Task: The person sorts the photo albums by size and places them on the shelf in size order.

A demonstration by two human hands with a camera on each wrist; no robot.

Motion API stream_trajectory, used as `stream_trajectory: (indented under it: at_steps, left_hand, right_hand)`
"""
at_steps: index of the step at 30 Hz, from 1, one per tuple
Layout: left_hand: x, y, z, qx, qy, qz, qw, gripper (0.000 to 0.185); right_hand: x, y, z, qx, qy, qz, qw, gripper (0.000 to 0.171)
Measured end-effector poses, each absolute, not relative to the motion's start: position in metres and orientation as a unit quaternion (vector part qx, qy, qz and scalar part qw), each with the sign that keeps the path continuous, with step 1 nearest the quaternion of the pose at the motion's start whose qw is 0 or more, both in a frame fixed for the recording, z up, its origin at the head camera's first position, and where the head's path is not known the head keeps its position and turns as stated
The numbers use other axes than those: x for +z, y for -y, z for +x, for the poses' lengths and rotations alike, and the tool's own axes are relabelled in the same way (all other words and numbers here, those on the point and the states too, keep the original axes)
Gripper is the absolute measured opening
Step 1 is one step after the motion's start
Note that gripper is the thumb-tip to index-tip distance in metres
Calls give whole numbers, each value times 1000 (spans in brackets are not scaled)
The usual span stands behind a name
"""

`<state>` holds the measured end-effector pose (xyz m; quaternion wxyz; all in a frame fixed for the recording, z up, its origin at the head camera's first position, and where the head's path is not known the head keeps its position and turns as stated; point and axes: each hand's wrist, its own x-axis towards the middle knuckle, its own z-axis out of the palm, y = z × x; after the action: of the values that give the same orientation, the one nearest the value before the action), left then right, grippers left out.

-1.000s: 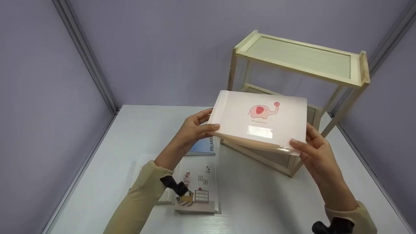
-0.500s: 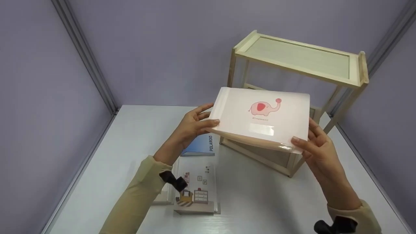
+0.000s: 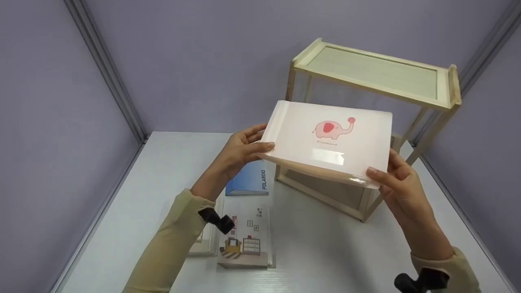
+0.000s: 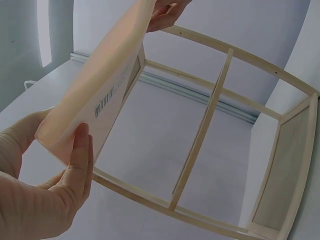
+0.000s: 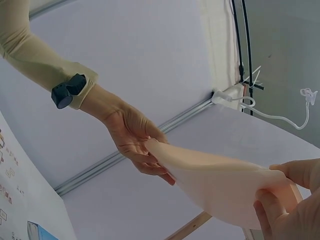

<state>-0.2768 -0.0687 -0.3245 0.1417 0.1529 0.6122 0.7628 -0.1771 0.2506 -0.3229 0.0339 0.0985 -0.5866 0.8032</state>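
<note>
wooden shelf rack (image 3: 411, 85): standing at the tabletop's (image 3: 325, 252) far right | blue Polaroid booklet (image 3: 250, 181): flat, left of the rack's base | room-picture album (image 3: 246, 240): nearer than the booklet, just beside it

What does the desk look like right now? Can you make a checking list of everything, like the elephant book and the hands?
Surface: white table, books lying at its left.
Job's things: elephant album held in the air, cover up, in front of the wooden shelf; barcode on its underside in the left wrist view.
Clutter: Polaroid book; room-picture book; another book partly hidden under the left sleeve.
Hands: left hand grips the album's left edge; right hand grips its right corner.
Cables: white and black cables on the wall, right wrist view.
Surroundings: grey-purple walls with metal corner strips.
</note>
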Motion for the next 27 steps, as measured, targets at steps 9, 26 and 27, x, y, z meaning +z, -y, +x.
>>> stream_trajectory:
  at_steps: [9, 26, 27]
  left_hand:
    - [-317, 68, -279, 765, -610, 156, 134, 66]
    - [-312, 64, -287, 771, -596, 179, 134, 64]
    - [-312, 63, -288, 771, -596, 181, 133, 64]
  right_hand:
    - [-318, -250, -177, 827, 551, 108, 31, 64]
    - [-314, -250, -181, 838, 527, 127, 63, 63]
    - [-314, -250, -181, 838, 527, 127, 66, 64]
